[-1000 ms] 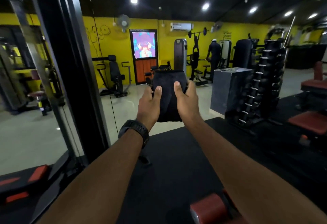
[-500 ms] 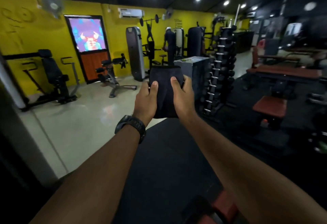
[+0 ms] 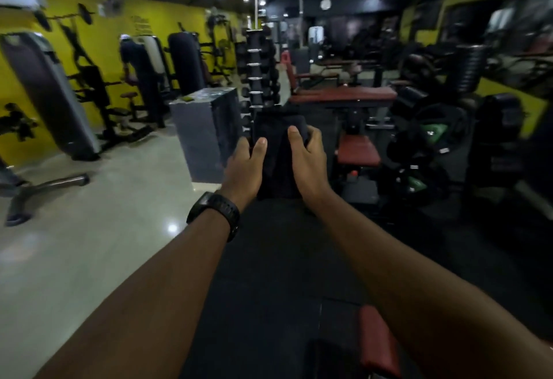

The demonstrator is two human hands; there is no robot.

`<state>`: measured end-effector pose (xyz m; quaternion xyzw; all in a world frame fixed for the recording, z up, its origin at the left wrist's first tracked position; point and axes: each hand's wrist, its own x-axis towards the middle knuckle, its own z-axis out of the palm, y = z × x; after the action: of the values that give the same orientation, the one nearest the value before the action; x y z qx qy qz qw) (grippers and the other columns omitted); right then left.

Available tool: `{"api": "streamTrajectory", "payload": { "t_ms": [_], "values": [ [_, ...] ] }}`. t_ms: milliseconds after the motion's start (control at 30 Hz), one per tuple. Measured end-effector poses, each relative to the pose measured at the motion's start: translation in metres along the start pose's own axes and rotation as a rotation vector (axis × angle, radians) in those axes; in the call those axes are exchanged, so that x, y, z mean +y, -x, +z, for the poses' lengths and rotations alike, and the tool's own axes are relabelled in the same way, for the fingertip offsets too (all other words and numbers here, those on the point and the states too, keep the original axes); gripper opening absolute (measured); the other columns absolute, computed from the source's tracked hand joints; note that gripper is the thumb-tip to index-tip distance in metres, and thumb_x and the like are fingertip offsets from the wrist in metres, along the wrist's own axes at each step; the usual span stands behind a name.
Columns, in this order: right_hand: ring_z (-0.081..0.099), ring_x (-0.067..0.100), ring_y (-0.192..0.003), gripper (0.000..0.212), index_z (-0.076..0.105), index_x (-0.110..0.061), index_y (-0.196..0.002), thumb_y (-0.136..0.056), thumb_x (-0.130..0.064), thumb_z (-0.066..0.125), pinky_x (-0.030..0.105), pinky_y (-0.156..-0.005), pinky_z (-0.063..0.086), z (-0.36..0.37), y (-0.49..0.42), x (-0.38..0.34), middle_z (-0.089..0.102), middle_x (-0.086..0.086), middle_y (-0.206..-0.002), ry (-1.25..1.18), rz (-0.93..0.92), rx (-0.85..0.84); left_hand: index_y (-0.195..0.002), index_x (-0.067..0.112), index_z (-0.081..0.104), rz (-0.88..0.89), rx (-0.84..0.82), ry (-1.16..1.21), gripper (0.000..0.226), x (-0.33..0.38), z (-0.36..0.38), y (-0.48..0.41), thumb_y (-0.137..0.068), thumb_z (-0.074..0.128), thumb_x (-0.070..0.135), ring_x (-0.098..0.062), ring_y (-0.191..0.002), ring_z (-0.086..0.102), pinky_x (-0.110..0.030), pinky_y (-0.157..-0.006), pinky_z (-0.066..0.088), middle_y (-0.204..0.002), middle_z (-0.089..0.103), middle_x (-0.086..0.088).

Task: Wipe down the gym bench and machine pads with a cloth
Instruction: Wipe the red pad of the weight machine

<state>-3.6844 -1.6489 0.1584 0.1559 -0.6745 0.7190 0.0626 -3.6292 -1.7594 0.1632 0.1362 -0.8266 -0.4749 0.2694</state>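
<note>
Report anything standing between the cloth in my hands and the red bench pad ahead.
Nothing visible does. The left hand and right hand grip the cloth, and only dark floor mat lies between it and the red bench pad. The grey box and dumbbell rack stand left of that path.

- Pale glossy floor on the left, with a tall grey machine standing at far left.
- Black mat across the centre and right.
- Grey box standing where the two meet.
- Red padded bench on the mat, right of centre.
</note>
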Motion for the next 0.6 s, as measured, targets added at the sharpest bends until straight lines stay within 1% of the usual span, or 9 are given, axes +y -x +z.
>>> {"api": "streamTrajectory", "payload": {
  "t_ms": [33,67,133,167,233,267,433,500,600],
  "values": [
    [0.064,0.01,-0.096,0.039,0.05,-0.018,-0.13,-0.103,-0.046,0.051,0.038,-0.088,0.056,0.006,-0.008,0.003,0.064,-0.008,-0.104,0.004,-0.003,0.026,-0.129,0.013,0.05,0.003,-0.044,-0.005,0.045,-0.006,-0.001,-0.014,-0.107,0.036,0.05,-0.023,-0.119,0.053,-0.035,-0.089,0.04,-0.128,0.057,-0.001],
    [0.062,0.006,-0.092,0.04,0.05,-0.017,-0.131,-0.104,-0.046,0.051,0.033,-0.084,0.055,0.015,-0.017,0.006,0.062,-0.011,-0.102,0.024,-0.006,0.06,-0.129,0.018,0.051,0.003,-0.077,0.006,0.042,-0.014,0.0,-0.031,-0.108,0.036,0.05,-0.017,-0.117,0.05,-0.028,-0.089,0.039,-0.125,0.054,0.005],
    [0.059,0.0,-0.084,0.038,0.05,-0.016,-0.129,-0.104,-0.044,0.051,0.023,-0.075,0.051,0.025,-0.036,0.015,0.06,-0.013,-0.097,0.052,-0.007,0.1,-0.103,0.031,0.05,0.014,-0.105,0.011,0.021,-0.027,0.004,-0.059,-0.109,0.036,0.046,-0.008,-0.094,0.043,-0.008,-0.07,0.035,-0.099,0.044,0.018],
    [0.059,0.0,-0.082,0.037,0.05,-0.016,-0.128,-0.103,-0.044,0.052,0.023,-0.074,0.051,0.031,-0.047,0.021,0.061,-0.012,-0.096,0.057,-0.006,0.119,-0.095,0.029,0.046,0.037,-0.123,0.021,0.024,-0.032,0.007,-0.074,-0.108,0.037,0.046,-0.008,-0.085,0.042,-0.008,-0.064,0.034,-0.089,0.04,0.017],
    [0.061,0.003,-0.084,0.035,0.05,-0.018,-0.125,-0.102,-0.044,0.054,0.028,-0.077,0.053,0.044,-0.072,0.038,0.062,-0.011,-0.097,0.065,0.007,0.157,-0.097,0.012,0.046,0.071,-0.162,0.051,0.036,-0.049,0.013,-0.108,-0.108,0.039,0.045,-0.013,-0.078,0.044,-0.022,-0.062,0.036,-0.085,0.045,0.006],
    [0.061,0.003,-0.086,0.035,0.05,-0.018,-0.126,-0.102,-0.044,0.055,0.03,-0.079,0.053,0.051,-0.086,0.047,0.063,-0.011,-0.098,0.07,0.009,0.179,-0.097,0.008,0.045,0.076,-0.179,0.065,0.039,-0.058,0.018,-0.125,-0.108,0.039,0.045,-0.015,-0.077,0.045,-0.027,-0.062,0.036,-0.085,0.046,0.001],
    [0.064,0.015,-0.103,0.04,0.051,-0.02,-0.127,-0.099,-0.048,0.056,0.046,-0.094,0.055,0.081,-0.172,0.095,0.065,-0.004,-0.111,0.096,0.003,0.258,-0.106,0.001,0.048,0.136,-0.273,0.089,0.048,-0.092,0.042,-0.22,-0.105,0.043,0.048,-0.019,-0.076,0.051,-0.04,-0.07,0.045,-0.088,0.054,-0.007],
    [0.064,0.016,-0.106,0.042,0.051,-0.02,-0.129,-0.099,-0.049,0.056,0.044,-0.095,0.054,0.089,-0.221,0.108,0.065,-0.003,-0.115,0.139,-0.014,0.297,-0.102,0.001,0.047,0.154,-0.314,0.087,0.047,-0.104,0.058,-0.275,-0.105,0.044,0.048,-0.017,-0.073,0.049,-0.039,-0.071,0.043,-0.084,0.052,-0.003],
    [0.061,0.016,-0.109,0.045,0.049,-0.017,-0.136,-0.101,-0.044,0.055,0.032,-0.09,0.051,0.099,-0.288,0.116,0.064,-0.002,-0.119,0.189,-0.024,0.321,-0.091,0.009,0.043,0.144,-0.344,0.098,0.04,-0.111,0.077,-0.347,-0.105,0.045,0.047,-0.015,-0.069,0.044,-0.038,-0.071,0.04,-0.079,0.047,0.002]
  ]
}}
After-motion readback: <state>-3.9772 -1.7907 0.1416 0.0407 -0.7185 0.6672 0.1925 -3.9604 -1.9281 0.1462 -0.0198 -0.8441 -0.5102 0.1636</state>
